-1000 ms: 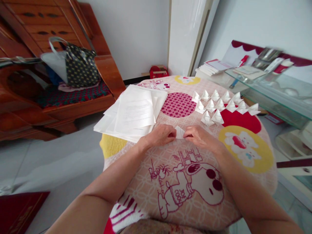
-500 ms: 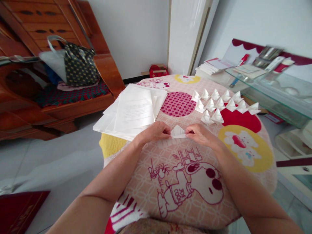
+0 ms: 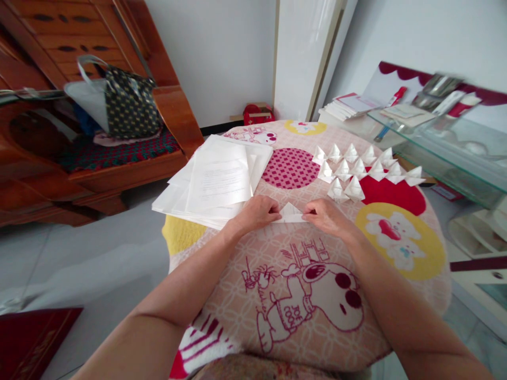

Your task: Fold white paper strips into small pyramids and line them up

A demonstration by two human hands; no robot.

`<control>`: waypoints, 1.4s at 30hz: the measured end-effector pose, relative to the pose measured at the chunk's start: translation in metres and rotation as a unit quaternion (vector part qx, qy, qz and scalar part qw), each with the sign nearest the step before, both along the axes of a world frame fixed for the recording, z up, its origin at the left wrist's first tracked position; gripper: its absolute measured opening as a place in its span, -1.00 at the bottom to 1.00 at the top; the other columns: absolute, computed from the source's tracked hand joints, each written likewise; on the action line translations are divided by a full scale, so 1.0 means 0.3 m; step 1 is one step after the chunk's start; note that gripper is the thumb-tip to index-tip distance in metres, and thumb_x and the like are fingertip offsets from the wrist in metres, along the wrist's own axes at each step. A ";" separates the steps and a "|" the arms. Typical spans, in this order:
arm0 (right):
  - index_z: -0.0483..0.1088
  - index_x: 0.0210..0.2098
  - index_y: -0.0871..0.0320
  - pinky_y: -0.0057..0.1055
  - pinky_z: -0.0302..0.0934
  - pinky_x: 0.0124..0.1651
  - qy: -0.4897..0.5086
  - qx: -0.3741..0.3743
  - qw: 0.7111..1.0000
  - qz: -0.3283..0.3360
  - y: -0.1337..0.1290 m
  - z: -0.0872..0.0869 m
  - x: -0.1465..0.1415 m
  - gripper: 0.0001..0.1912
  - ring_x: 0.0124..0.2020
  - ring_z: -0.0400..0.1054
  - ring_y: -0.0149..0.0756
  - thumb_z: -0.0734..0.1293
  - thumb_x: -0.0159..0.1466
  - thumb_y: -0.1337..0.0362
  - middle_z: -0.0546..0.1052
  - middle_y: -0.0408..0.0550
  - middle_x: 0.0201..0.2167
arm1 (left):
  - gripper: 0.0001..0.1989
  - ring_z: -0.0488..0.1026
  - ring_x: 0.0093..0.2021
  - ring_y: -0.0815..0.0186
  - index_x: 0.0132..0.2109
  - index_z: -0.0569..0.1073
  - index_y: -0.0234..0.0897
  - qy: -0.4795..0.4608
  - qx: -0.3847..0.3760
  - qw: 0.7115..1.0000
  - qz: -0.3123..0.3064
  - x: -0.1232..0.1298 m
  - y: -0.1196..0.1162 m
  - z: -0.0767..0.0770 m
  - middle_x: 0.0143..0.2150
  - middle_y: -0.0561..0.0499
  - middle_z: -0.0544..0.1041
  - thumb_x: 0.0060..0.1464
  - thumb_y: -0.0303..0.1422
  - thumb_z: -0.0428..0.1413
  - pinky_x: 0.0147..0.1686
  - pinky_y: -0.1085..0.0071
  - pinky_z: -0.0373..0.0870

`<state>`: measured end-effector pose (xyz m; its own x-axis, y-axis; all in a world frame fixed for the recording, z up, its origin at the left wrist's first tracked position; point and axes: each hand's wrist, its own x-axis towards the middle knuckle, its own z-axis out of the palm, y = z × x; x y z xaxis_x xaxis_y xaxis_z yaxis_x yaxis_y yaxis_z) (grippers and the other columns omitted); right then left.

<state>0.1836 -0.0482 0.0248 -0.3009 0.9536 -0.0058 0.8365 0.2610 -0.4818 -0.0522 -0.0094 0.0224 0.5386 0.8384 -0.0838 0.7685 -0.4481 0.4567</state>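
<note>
The left hand (image 3: 262, 212) pinches the left end of the folded paper (image 3: 291, 212); the right hand (image 3: 324, 215) pinches its right end. The folded paper is at the tablecloth (image 3: 233, 269), paper stack (image 3: 222, 177) leftward, pointed paper shapes (image 3: 359, 170) beyond, rightward.

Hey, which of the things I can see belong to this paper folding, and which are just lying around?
In use:
- folded sheet, with left hand and right hand at its ends
- folded paper shapes on the table
- paper stack, probably the supply

Lying about:
- dark patterned bag on the wooden bench
- metal container
</note>
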 end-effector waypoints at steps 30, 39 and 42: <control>0.53 -0.52 0.24 -0.42 0.05 -0.38 -0.032 -0.014 0.998 -0.057 -0.009 0.029 -0.040 -0.82 -0.46 0.36 -0.35 0.41 0.22 0.43 0.54 -0.05 -0.54 | -0.84 0.33 -0.46 0.39 -0.45 0.53 -0.31 0.002 -0.028 1.000 0.001 -0.003 0.012 0.006 -0.50 0.07 0.48 0.07 -0.37 0.24 -0.39 0.43 0.14; 0.53 -0.53 0.20 -0.42 0.05 -0.40 -0.014 -0.012 0.998 -0.055 -0.004 0.015 -0.033 -0.83 -0.47 0.35 -0.35 0.40 0.19 0.41 0.54 -0.07 -0.55 | -0.85 0.32 -0.46 0.40 -0.43 0.53 -0.30 0.012 -0.006 1.000 -0.009 -0.002 0.012 -0.003 -0.49 0.07 0.49 0.08 -0.35 0.22 -0.41 0.44 0.13; 0.53 -0.53 0.21 -0.42 0.05 -0.40 -0.018 -0.011 0.998 -0.055 -0.001 0.011 -0.032 -0.84 -0.47 0.35 -0.35 0.39 0.18 0.42 0.54 -0.07 -0.55 | -0.84 0.33 -0.45 0.40 -0.43 0.53 -0.30 0.020 -0.006 1.000 -0.007 -0.001 0.010 -0.003 -0.48 0.06 0.49 0.08 -0.35 0.21 -0.40 0.44 0.15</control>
